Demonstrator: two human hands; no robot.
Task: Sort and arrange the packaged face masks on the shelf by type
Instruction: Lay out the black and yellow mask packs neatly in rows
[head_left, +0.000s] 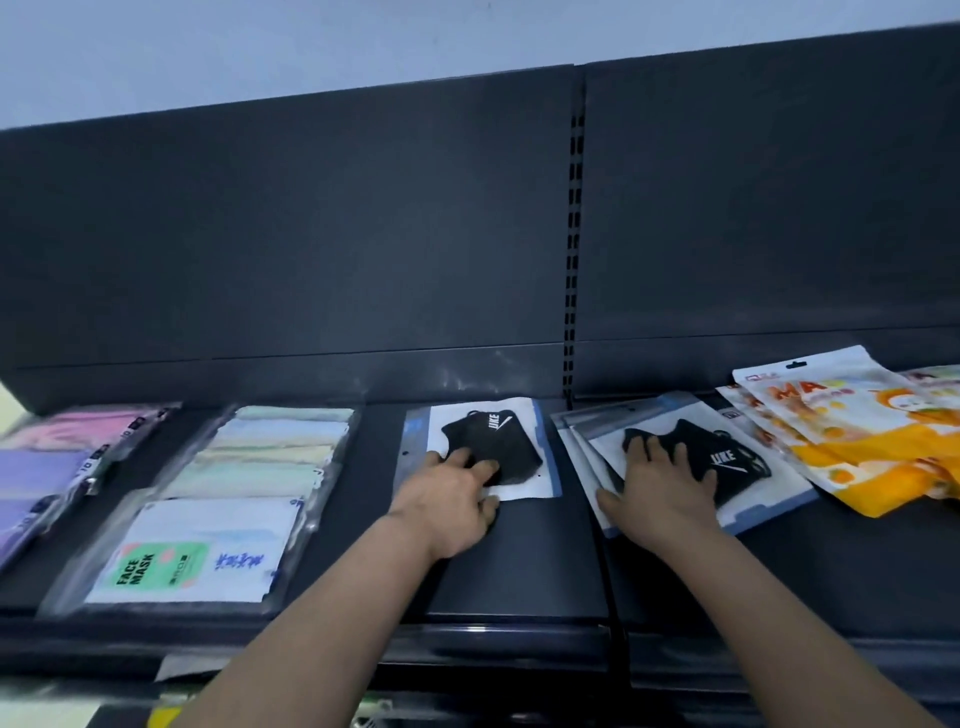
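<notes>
A black mask in a clear-and-white pack (511, 436) lies flat in the middle of the dark shelf (524, 561). My left hand (454, 499) rests on its lower left corner, fingers spread and nearly straight. To the right sits a small fanned pile of like black mask packs (727, 457). My right hand (660, 483) lies flat on the top one, fingers spread. Orange cartoon mask packs (852, 441) overlap at the far right.
On the left lie a stack of pale green and blue masks with a "FACE MASK" label (208, 545) and pink and purple packs (47, 457). The shelf's dark back panel (363, 234) rises behind, with a slotted upright (573, 234). A lower shelf edge (467, 654) runs below.
</notes>
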